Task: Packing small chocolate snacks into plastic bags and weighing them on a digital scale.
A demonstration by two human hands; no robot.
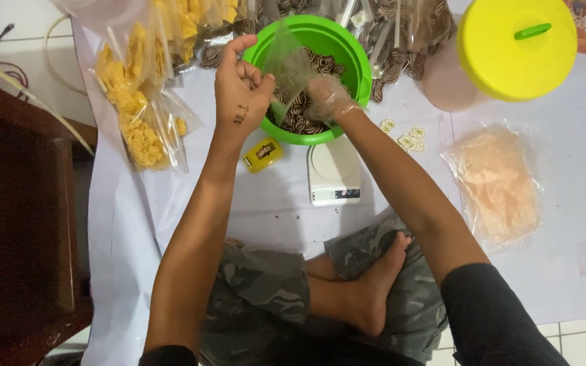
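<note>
2 hands on 1 clear bag (286, 68) over green bowl (357, 54): left hand (239, 91) pinches its mouth; gloved right hand (327, 98) grips it from below-right, nearer the snacks (303, 115).

Clear plastic bag (291, 68) upright over green bowl (347, 51)

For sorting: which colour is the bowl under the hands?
Bright green bowl, seen in the head view.

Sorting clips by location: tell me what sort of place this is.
Probably a home snack-packing spot on a tiled floor: the person sits cross-legged on a white sheet with a small scale, a green bowl of swirled snacks, and filled bags.
</note>
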